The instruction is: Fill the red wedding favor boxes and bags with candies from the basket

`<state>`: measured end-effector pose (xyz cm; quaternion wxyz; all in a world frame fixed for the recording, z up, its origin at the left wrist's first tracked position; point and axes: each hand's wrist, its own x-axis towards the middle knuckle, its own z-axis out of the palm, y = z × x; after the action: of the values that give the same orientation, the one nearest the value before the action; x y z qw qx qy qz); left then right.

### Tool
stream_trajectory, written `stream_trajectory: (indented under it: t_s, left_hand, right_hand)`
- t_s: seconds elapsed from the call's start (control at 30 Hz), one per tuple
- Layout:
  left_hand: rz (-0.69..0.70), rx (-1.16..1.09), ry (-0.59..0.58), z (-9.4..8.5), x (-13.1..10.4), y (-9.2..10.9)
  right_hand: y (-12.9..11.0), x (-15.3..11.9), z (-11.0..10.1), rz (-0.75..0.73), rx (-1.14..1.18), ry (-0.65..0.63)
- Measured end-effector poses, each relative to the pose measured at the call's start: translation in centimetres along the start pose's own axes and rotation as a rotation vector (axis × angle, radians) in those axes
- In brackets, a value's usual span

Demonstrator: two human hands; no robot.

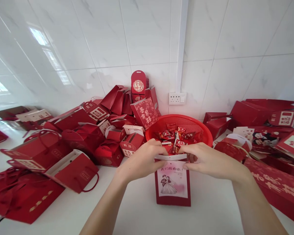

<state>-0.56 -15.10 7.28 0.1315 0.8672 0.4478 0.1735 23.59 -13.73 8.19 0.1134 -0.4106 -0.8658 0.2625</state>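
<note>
A dark red gift box (173, 200) with a pale pink front panel showing a bridal couple stands upright on the white table. My left hand (143, 158) pinches the left end of its folded top edge between thumb and fingers. At the right end of the same edge, my right hand (208, 160) grips in the same way. Right behind the box sits a red plastic basket (198, 122), holding wrapped candies (170, 134) in red packaging. The box's inside is hidden from me.
Many red gift boxes and bags (79, 169) are heaped on the left. More boxes (279, 182) lie along the right side. A patterned red box (145, 112) leans by the basket. White tiled wall with a power socket (177, 98) rises behind.
</note>
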Motion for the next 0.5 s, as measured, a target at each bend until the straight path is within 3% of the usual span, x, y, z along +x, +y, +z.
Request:
stream_trajectory:
  t_s: [0.3,0.4,0.5]
  left_hand:
    - [0.026,-0.060,-0.002,-0.4,0.1,-0.5]
    - [0.053,-0.190,-0.050,-1.2,-0.2,-0.8]
    - [0.027,-0.375,-0.025,-1.7,-0.6,-1.1]
  right_hand:
    - [0.4,0.9,0.3,-0.103,-0.010,0.004]
    - [0.5,0.4,-0.4,-0.114,0.080,0.020]
    - [0.8,-0.3,-1.3,-0.096,0.204,0.112]
